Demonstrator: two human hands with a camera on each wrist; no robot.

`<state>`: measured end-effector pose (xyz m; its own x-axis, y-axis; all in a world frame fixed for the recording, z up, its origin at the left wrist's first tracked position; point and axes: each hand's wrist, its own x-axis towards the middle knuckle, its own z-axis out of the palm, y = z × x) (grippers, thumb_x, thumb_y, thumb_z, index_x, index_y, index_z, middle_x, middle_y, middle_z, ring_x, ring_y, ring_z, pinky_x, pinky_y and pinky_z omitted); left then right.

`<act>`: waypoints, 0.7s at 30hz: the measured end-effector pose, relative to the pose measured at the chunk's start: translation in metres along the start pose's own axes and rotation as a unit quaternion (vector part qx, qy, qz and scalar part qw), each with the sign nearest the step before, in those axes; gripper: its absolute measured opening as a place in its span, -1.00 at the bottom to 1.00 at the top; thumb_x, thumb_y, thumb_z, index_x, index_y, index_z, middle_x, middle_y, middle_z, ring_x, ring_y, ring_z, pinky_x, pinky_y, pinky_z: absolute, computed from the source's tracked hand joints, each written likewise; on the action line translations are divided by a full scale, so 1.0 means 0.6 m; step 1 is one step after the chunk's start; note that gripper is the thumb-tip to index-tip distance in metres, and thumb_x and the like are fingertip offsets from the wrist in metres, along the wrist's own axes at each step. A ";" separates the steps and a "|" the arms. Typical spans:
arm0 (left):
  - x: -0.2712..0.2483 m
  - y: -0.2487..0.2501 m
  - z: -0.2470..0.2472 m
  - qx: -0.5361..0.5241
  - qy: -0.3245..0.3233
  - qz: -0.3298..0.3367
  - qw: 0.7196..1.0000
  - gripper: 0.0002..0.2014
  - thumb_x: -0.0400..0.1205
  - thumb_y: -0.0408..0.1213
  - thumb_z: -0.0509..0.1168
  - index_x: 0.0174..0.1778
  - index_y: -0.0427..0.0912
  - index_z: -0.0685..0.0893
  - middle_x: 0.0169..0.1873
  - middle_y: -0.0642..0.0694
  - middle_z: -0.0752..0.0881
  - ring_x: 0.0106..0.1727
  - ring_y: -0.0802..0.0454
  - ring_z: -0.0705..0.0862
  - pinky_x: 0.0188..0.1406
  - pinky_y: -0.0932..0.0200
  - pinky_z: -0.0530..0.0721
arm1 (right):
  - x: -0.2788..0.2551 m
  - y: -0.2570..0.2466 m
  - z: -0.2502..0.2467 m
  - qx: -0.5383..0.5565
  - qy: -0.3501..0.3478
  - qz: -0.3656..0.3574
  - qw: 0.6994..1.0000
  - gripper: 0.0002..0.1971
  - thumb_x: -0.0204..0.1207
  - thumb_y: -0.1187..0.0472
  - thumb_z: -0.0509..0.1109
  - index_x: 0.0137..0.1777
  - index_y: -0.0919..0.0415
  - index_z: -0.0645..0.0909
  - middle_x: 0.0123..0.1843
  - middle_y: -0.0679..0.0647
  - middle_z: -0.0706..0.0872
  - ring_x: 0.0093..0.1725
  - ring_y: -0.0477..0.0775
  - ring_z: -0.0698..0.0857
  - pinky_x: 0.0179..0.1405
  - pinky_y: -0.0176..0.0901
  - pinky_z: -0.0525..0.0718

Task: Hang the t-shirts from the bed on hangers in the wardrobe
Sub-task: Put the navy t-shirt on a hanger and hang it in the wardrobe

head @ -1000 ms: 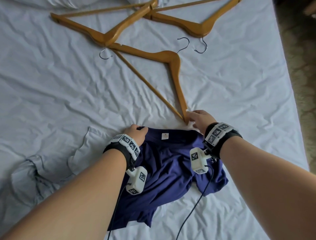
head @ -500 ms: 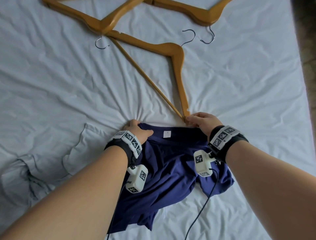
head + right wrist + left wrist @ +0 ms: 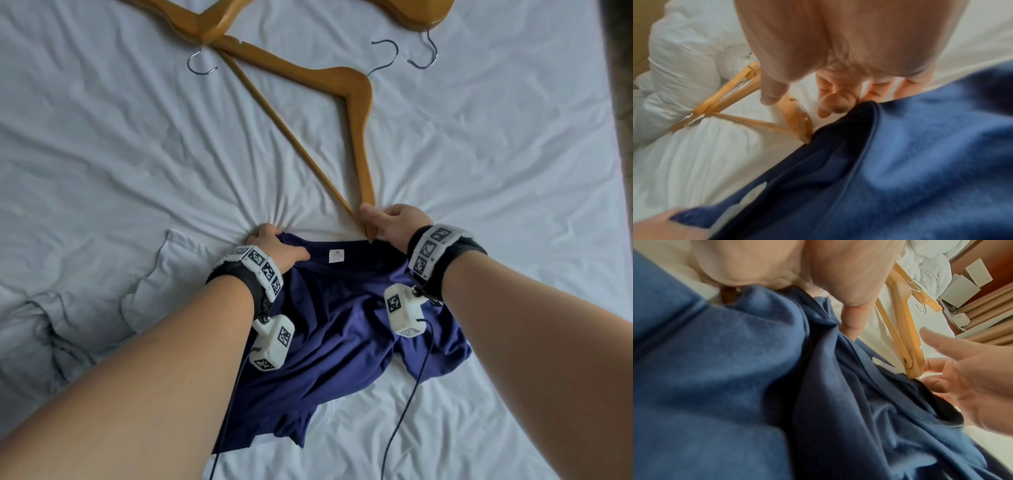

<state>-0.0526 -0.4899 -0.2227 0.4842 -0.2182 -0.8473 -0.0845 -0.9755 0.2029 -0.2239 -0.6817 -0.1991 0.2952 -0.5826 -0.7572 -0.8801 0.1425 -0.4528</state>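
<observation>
Left hand (image 3: pixel 274 245) grips soft navy t-shirt (image 3: pixel 342 329) collar; right hand (image 3: pixel 394 224) pinches collar beside smooth wooden hanger (image 3: pixel 359 137) tip.

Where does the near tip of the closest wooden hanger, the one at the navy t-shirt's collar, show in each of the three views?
Head: hanger tip centre-right, just left of the right hand, at the collar of the navy t-shirt.
Left wrist: right of centre, beside the right hand's fingers.
Right wrist: centre-left, below the thumb.
Shared landmark: the shirt's white neck label.

White duvet (image 3: pixel 684 68), cardboard tubes (image 3: pixel 986 321) & boxes (image 3: pixel 962 288).
</observation>
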 end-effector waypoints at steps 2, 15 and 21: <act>-0.001 -0.001 -0.001 0.000 -0.005 0.004 1.000 -0.04 0.18 0.24 0.53 0.52 0.08 0.39 0.42 -0.09 0.52 0.37 -0.18 0.59 0.42 -0.15 0.61 | 0.003 0.007 0.010 -0.023 0.021 -0.001 1.000 -0.47 0.46 -0.44 0.47 -0.11 0.07 0.71 -0.26 -0.05 0.80 -0.20 0.07 0.78 -0.17 -0.10 0.67; 0.009 -0.006 0.002 -0.038 0.006 0.023 0.999 -0.12 0.24 0.13 0.65 0.45 0.01 0.45 0.27 -0.08 0.63 0.22 -0.16 0.67 0.33 -0.10 0.69 | -0.013 -0.026 0.003 -0.147 0.069 -0.056 0.985 -0.57 0.50 -0.19 0.56 0.16 0.04 0.54 -0.15 -0.14 0.66 -0.15 0.00 0.66 -0.11 -0.11 0.57; -0.002 -0.008 -0.008 -0.045 0.005 0.048 0.998 -0.45 0.37 -0.18 0.55 0.27 0.03 0.54 0.15 -0.06 0.66 -0.01 -0.01 0.66 -0.22 0.15 0.57 | -0.031 -0.027 0.001 -0.042 0.056 -0.034 0.997 -0.54 0.51 -0.04 0.49 0.34 -0.02 0.46 -0.19 -0.01 0.83 -0.32 0.02 0.81 -0.43 -0.20 0.64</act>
<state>-0.0485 -0.4851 -0.2204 0.4858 -0.3097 -0.8174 -0.0521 -0.9437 0.3266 -0.2147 -0.6725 -0.1778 0.3157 -0.6751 -0.6668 -0.8888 0.0356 -0.4569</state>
